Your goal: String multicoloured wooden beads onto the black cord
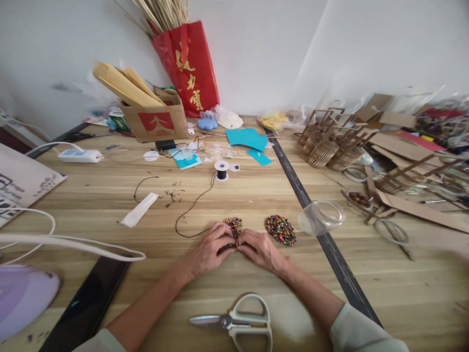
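A thin black cord [190,208] runs from a spool [222,171] in a loop down to my left hand [210,249]. The fingers of that hand are pinched on the cord beside a cluster of small multicoloured beads [232,225]. Opposite it, my right hand [260,248] is closed too, its fingertips meeting the left ones at the near end of the beads. Fingers hide the exact spot where the cord and beads meet. A loose pile of mixed beads [280,230] lies just right of my right hand. Scissors [234,320] rest in front of my forearms.
A clear plastic jar [318,217] lies on its side at right, near woven baskets [330,142]. Blue cards [247,138], a cardboard box [156,120] and a red bag [190,68] stand at the back. White cables [73,242] and a black phone-like slab [88,298] are left.
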